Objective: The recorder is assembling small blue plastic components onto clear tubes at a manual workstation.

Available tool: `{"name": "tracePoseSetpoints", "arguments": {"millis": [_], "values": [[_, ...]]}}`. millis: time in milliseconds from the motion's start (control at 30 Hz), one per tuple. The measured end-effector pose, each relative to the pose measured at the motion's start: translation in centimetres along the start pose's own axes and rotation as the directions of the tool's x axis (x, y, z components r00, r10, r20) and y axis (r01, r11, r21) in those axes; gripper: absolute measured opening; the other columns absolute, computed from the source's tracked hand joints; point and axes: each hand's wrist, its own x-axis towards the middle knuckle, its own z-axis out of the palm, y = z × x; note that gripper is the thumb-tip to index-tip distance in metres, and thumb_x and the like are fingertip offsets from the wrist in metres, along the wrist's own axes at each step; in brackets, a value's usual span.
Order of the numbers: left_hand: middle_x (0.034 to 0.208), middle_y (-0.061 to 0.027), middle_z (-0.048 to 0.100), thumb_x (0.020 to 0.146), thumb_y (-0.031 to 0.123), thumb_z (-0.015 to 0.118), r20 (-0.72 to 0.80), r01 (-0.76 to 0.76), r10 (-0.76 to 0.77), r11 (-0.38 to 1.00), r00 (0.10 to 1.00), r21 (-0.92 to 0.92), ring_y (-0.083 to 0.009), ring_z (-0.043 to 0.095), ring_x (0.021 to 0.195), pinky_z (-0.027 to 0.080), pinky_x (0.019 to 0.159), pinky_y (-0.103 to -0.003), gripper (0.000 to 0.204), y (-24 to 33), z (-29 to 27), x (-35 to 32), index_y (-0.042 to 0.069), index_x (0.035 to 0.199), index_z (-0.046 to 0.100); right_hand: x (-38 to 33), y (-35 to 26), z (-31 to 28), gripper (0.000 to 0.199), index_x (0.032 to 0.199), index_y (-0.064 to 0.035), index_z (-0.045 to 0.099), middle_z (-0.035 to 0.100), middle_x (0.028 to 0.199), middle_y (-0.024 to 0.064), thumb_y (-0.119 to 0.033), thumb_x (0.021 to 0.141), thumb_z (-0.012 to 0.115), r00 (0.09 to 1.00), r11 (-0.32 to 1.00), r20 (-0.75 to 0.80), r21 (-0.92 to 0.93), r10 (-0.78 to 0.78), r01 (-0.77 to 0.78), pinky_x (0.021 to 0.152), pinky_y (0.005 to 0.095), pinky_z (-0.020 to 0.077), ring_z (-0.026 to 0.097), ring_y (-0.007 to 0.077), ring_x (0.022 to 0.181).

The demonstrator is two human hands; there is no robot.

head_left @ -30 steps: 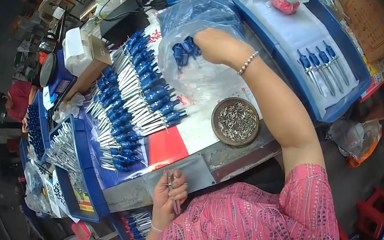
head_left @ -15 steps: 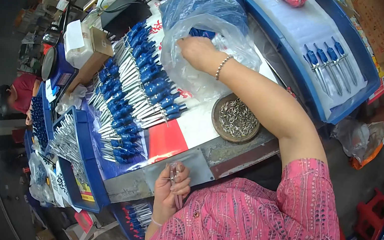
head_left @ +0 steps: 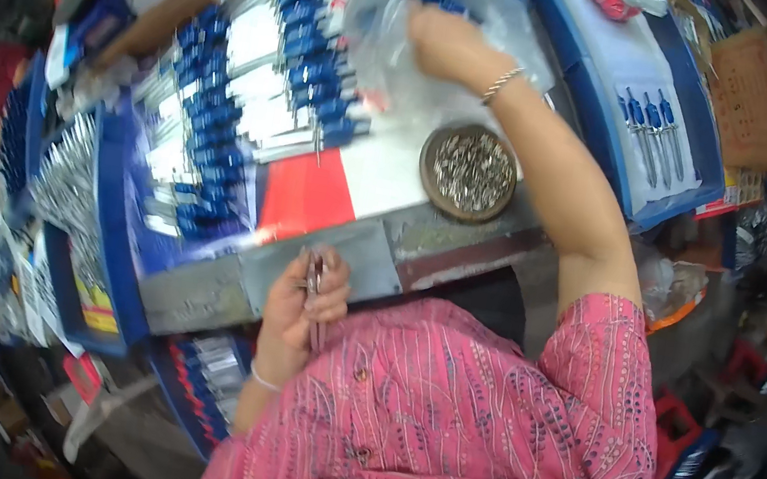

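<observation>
Your right hand (head_left: 442, 41) reaches into the crinkled clear plastic bag of blue-handled tools (head_left: 433, 4) at the far side of the desk (head_left: 372, 248); you cannot tell how far it is closed. Your left hand (head_left: 304, 302), curled, grips thin metal rods (head_left: 313, 294) near your chest. A round metal dish of small metal bits (head_left: 468, 171) sits beside your right forearm.

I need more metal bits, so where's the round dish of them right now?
In the head view, the round dish sits on the table right of centre, just left of the outstretched right forearm and right of the rows of blue-handled screwdrivers.
</observation>
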Motion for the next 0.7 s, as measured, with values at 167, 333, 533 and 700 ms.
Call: {"name": "tracePoseSetpoints", "arguments": {"millis": [167,333,533,700], "values": [[0.067,-0.003,0.045,0.089,0.028,0.044,0.105,-0.004,0.004,1.0,0.994,-0.001,-0.0059,0.035,0.044,0.028,0.04,-0.02,0.027,0.8,-0.2,0.7,0.002,0.091,0.051,-4.1,-0.2,-5.8,0.04,0.113,-0.0096,0.048,0.056,0.097,0.0103,-0.028,0.079,0.058,0.998,0.853,-0.022,0.521,0.05,-0.031,0.082,0.0374,0.0407,0.052,0.0263,0.09],[0.069,-0.0039,0.048,0.089,0.025,0.045,0.155,0.018,-0.013,0.999,0.988,-0.03,-0.0064,0.036,0.044,0.028,0.04,-0.02,0.027,0.8,-0.1,0.1,-0.001,0.094,0.051,-9.7,-4.5,-6.1,0.06,0.125,0.0058,0.036,0.047,0.106,0.0097,-0.007,0.071,0.06,0.976,0.09,0.216,0.973,-0.032,-0.213,0.063,0.021,0.045,0.053,0.0147,0.084],[0.073,-0.0066,0.053,0.088,0.024,0.047,0.251,0.022,-0.01,0.999,0.968,-0.045,-0.0064,0.04,0.046,0.03,0.042,-0.02,0.03,1.0,-0.8,-0.6,-0.004,0.098,0.052,-14.1,-11.4,-1.8,0.052,0.118,0.0031,0.04,0.05,0.102,0.0115,-0.006,0.073,0.064,0.897,-0.379,0.351,0.817,-0.27,-0.434,0.066,0.027,0.0503,0.057,0.0195,0.086],[0.075,-0.0077,0.055,0.088,0.023,0.047,0.243,0.0,0.023,0.996,0.97,-0.094,-0.0066,0.04,0.046,0.032,0.043,-0.019,0.031,1.3,-1.6,-1.6,-0.004,0.1,0.052,-14.1,-14.7,-0.3,0.03,0.108,-0.0025,0.043,0.054,0.103,0.0167,-0.011,0.083,0.057,0.874,-0.35,0.462,0.802,-0.149,-0.484,0.069,0.0298,0.0507,0.059,0.0226,0.089]]}}
